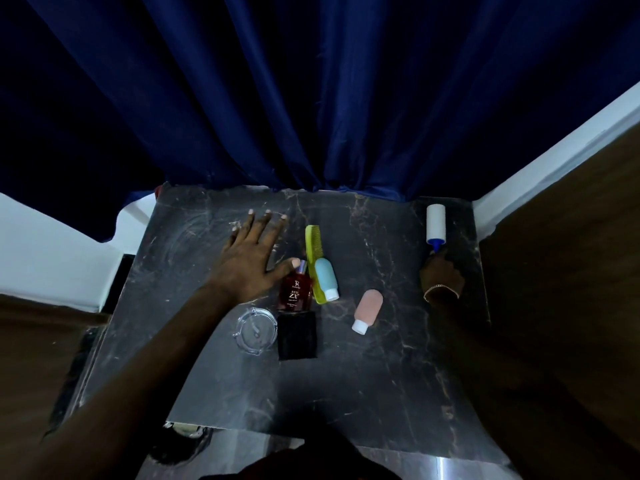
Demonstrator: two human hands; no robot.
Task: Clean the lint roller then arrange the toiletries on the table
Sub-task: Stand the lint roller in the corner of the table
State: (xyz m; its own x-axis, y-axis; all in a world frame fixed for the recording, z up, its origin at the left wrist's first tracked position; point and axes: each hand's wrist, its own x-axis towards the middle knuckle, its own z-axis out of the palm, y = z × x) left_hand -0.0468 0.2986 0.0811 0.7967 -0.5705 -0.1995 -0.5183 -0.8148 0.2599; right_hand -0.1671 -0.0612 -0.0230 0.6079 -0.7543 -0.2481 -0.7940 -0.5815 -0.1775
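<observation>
A white lint roller (435,223) with a blue neck lies at the table's far right, and my right hand (440,277) is closed around its handle. My left hand (252,254) rests flat on the dark marble table (381,375) with fingers spread, its thumb touching the top of a red perfume bottle (294,292). A yellow-green comb (313,251) lies beside the bottle, under a small blue tube (326,278). A pink tube (369,310) lies alone at centre right. A black pouch (298,336) lies just below the perfume bottle.
A clear glass ashtray (256,330) sits left of the pouch. A dark blue curtain (311,98) hangs behind the table's far edge. White wall sections and brown wooden panels flank both sides. The near half of the table holds nothing.
</observation>
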